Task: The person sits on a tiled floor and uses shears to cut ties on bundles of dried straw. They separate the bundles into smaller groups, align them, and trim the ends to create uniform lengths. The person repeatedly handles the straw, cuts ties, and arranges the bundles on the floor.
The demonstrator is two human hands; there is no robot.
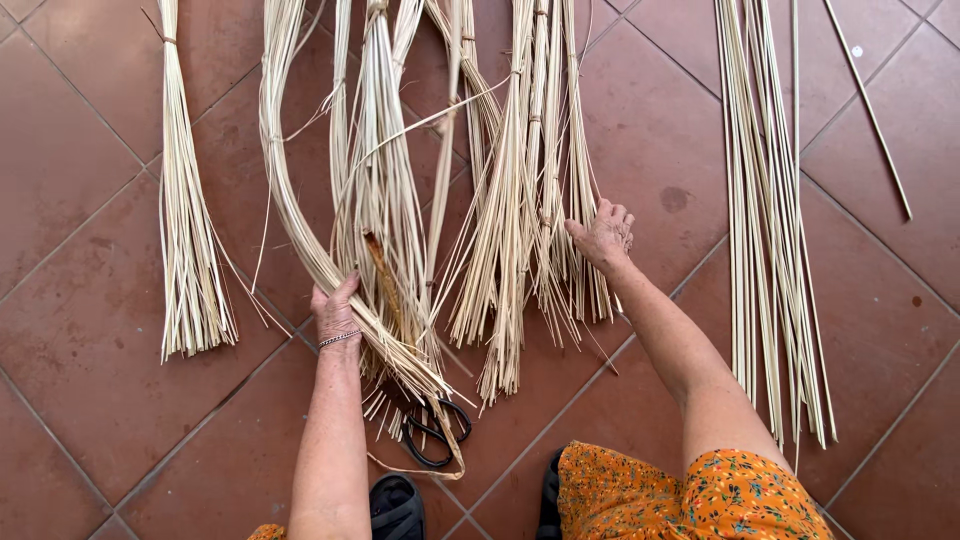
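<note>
While I watch the head feed from my remote station, nearest to me are black sandals (pixel 397 505) and an orange flowered garment (pixel 700 492) at the bottom edge. Just past them, black-handled scissors (pixel 435 432) lie on the red tiled floor (pixel 90 330), below and to the right of the left hand (pixel 335 312), partly under loose strip ends. The left hand rests palm down, fingers together and not curled round anything, touching the curved cane bundle (pixel 300 225), which sweeps up and away from it. A bracelet sits at that wrist. Just right of the left hand is the middle bundle (pixel 385 200) with a darker brown strip in it.

The right hand (pixel 603 235) is open, fingers spread, pressing on the right-hand edge of the fanned bundle (pixel 520 230); not gripping. Left of it that bundle's cut ends splay toward me.

Well left of the left hand lies a tied-off separate bundle (pixel 185 260). Well right of the right hand lie long straight rods (pixel 765 250), and beyond them a single thin stick (pixel 870 110).

Handling judgement: strips look light, dry, springy, thin; likely to slide against each other and splay, and may crack if bent sharply. Best hold looks like around a whole bundle near its tie, higher up and away from the hands, not at the loose ends. Rods look stiffer; take them mid-length.
</note>
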